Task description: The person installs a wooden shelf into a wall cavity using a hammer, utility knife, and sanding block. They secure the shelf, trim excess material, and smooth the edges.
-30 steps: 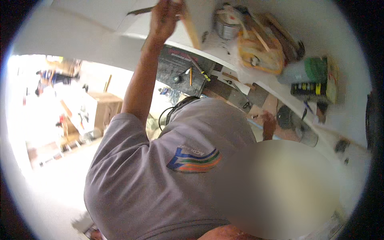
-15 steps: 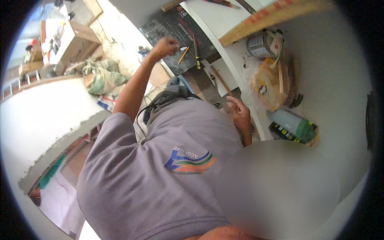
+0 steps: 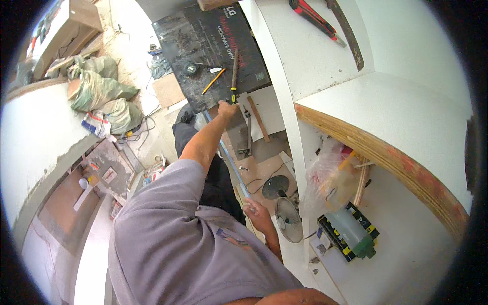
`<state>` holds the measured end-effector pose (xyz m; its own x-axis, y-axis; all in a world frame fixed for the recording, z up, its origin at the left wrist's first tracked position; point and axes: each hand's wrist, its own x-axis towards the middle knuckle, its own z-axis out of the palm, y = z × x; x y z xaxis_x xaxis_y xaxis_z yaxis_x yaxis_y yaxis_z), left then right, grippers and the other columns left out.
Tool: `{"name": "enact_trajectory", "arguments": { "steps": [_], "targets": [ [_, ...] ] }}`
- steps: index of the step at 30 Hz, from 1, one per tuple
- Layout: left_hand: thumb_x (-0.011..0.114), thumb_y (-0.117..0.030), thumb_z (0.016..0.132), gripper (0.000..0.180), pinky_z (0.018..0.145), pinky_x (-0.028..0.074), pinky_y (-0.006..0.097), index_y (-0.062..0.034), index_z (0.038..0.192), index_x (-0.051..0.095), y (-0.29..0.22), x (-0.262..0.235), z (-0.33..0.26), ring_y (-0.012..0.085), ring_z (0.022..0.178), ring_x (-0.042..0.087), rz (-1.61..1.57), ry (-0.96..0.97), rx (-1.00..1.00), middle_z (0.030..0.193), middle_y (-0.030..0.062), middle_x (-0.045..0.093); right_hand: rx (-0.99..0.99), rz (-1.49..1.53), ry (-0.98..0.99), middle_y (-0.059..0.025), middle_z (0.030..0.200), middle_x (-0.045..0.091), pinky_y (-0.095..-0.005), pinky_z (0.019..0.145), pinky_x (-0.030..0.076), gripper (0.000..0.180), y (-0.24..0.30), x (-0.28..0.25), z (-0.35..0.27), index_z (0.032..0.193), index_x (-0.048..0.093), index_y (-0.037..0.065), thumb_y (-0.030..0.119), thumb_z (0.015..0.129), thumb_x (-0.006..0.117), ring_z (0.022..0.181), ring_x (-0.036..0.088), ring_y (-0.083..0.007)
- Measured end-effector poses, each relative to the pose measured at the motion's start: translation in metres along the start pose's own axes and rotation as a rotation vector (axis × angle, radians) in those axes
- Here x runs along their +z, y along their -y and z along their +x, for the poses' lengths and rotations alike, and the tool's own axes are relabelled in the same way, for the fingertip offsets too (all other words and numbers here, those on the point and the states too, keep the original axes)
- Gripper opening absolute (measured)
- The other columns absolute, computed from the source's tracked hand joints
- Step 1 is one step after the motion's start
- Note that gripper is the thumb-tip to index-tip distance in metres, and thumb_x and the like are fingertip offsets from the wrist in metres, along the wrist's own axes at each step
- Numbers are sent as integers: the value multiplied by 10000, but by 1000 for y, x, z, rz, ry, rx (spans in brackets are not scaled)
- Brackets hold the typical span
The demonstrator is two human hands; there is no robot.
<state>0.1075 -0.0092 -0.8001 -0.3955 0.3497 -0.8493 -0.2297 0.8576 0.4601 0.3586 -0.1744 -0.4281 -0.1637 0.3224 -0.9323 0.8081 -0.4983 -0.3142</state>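
Note:
My left hand (image 3: pixel 228 109) reaches forward to the near edge of a dark printed cardboard box (image 3: pixel 188 40). Its fingers are curled at the butt of the yellow-and-black handle of a file (image 3: pixel 234 76), whose grey blade lies on the box. Left of the file lie a yellow pencil (image 3: pixel 213 82), a small white piece (image 3: pixel 215 70) and a round, clear-looking object (image 3: pixel 191 69). Lower down, beside a small fan (image 3: pixel 288 218), my right hand (image 3: pixel 259 214) hangs with its fingers loosely bent and apart. Nothing shows in it.
White shelving with a raw plywood edge (image 3: pixel 376 152) stands at right. It holds a red-and-black utility knife (image 3: pixel 320 23), a plastic bag (image 3: pixel 325 178) and a green-capped container (image 3: pixel 351 234). A wooden strip (image 3: pixel 258 118) lies beyond my right hand. Filled sacks (image 3: pixel 99 91) sit at left.
My left hand has moved from above the pencil to the end of the file's handle. The view has shifted, and my right hand now appears lower and further left, near the fan.

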Motion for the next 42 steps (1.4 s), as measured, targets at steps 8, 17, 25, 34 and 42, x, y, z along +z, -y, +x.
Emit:
{"name": "enact_trajectory", "arguments": {
  "steps": [8,17,25,34,42],
  "targets": [
    [805,-364,800,879,998,503,475,64,1386,309,-24,12,19,448,1161,622,76,-63,140,1248,323,615,21,40,-1,-161,1358,625,-420,1001,504,589,-64,19,18,1388,561,27,427,965,654,1171,649,-285],
    [669,-225,843,222,494,479,401,-15,776,646,11,-131,-16,254,543,618,259,568,424,679,126,636,-656,-179,32,-176,1328,632,-413,951,525,579,128,-29,-80,1435,501,25,376,991,625,1049,684,-262],
    [588,-294,991,288,386,418,296,-33,870,602,-24,-311,-259,154,442,545,-275,351,442,628,60,572,-1645,-683,-1598,-56,1044,716,-510,1007,411,248,303,-125,-326,1139,715,106,159,897,701,1005,650,-240],
    [469,-569,1029,578,496,411,278,-11,952,598,-162,-361,-375,124,539,537,-377,207,1116,635,34,554,-1251,-1047,-2347,49,1045,604,-499,994,346,273,376,-168,-371,1023,715,222,247,759,776,1046,536,-207],
    [593,-445,996,452,613,428,296,-5,1089,627,-292,-394,-463,136,681,541,-5,-45,1657,748,52,577,-1333,-1291,-2325,30,987,586,-474,925,386,239,381,-177,-368,968,692,183,232,736,727,963,562,-199]
  ]
}}
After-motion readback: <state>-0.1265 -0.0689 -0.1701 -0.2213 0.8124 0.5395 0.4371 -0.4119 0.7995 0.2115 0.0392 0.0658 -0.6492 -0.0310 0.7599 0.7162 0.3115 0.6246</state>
